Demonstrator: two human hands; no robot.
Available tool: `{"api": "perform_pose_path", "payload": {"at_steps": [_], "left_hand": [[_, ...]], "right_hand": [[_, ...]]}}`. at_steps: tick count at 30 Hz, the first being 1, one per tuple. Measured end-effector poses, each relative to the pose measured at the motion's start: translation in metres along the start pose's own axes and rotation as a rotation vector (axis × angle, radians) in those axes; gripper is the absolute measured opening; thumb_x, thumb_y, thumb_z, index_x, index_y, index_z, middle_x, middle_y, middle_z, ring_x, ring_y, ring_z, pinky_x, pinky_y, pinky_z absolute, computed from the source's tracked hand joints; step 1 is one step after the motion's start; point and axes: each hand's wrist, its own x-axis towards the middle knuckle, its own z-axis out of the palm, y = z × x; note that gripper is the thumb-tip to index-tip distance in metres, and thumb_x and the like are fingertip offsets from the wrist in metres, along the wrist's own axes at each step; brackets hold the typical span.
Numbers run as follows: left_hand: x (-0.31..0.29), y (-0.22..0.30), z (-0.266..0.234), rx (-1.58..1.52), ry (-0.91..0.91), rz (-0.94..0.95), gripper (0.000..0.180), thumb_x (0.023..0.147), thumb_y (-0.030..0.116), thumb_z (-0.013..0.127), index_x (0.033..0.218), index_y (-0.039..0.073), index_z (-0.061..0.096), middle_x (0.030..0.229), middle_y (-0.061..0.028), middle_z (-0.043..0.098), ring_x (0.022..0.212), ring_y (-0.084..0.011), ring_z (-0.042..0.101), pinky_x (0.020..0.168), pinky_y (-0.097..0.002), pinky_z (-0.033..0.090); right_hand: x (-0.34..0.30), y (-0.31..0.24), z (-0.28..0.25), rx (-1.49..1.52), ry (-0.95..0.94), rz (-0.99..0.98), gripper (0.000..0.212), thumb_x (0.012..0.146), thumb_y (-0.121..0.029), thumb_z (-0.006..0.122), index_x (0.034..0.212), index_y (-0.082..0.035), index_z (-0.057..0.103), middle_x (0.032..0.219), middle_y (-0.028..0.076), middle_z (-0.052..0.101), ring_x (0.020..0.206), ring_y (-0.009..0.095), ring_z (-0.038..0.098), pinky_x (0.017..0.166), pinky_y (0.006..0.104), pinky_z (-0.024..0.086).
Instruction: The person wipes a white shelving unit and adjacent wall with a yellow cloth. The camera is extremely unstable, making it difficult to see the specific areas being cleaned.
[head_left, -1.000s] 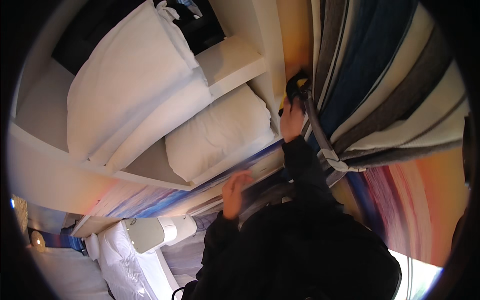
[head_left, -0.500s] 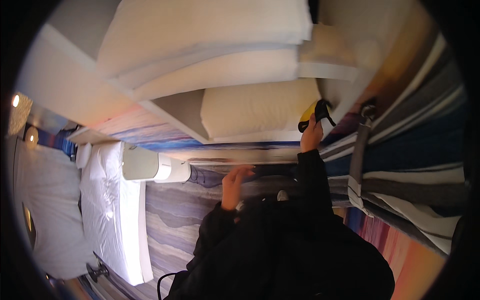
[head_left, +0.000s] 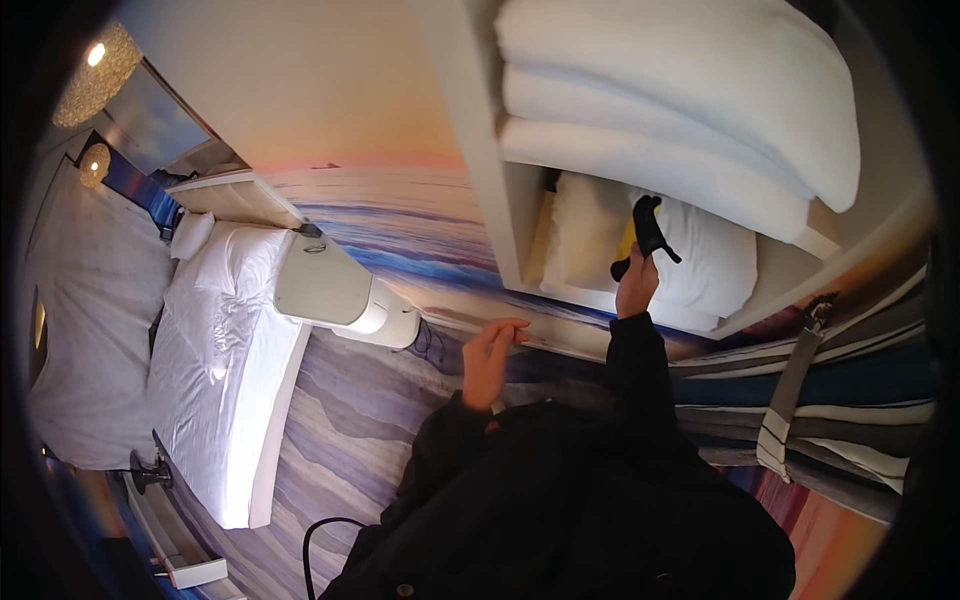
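My right hand (head_left: 636, 285) is closed around a black-and-yellow hand-held thing (head_left: 650, 232) with a black arm sticking out to one side; its exact kind does not show. It is raised in front of the lower shelf compartment, where a white pillow or folded bedding (head_left: 710, 255) lies. My left hand (head_left: 488, 360) hovers near the wall below the shelf, fingers loosely bent and slightly apart, with nothing visible in it.
Thick white folded bedding (head_left: 660, 110) fills the upper shelf. A striped curtain (head_left: 850, 390) with a tieback hangs at the right. Leftward stand a white cabinet-like unit (head_left: 335, 285) with dark cables beside it and a white-covered bed (head_left: 215, 380). Wavy-patterned carpet (head_left: 340, 420) covers the floor.
The view has turned, so the shelf now sits farther right and the bed shows more fully. My right hand still grips the black-and-yellow thing; my left remains near the wall.
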Motion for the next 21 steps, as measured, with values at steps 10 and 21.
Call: {"api": "perform_pose_path", "payload": {"at_steps": [10,21], "left_hand": [[0.013,-0.005,-0.119,-0.004,0.09,-0.035,0.024,0.099,0.014,0.05,0.107,0.0,0.067,0.085,-0.0062,0.066,0.083,-0.0114,0.061,0.079,-0.0246,0.046],[0.018,-0.032,-0.175,-0.095,0.375,-0.11,0.027,0.101,0.016,0.047,0.106,-0.001,0.067,0.089,-0.0053,0.066,0.084,-0.0112,0.061,0.079,-0.0251,0.046]], "right_hand": [[-0.058,-0.032,0.174,-0.126,-0.126,0.034,0.037,0.099,-0.032,0.053,0.101,0.004,0.063,0.07,0.01,0.059,0.064,0.018,0.052,0.058,0.0333,0.04],[-0.112,0.004,0.168,-0.244,-0.141,-0.162,0.037,0.102,-0.026,0.05,0.117,0.006,0.058,0.091,0.019,0.067,0.079,0.03,0.064,0.073,0.0336,0.049]]}}
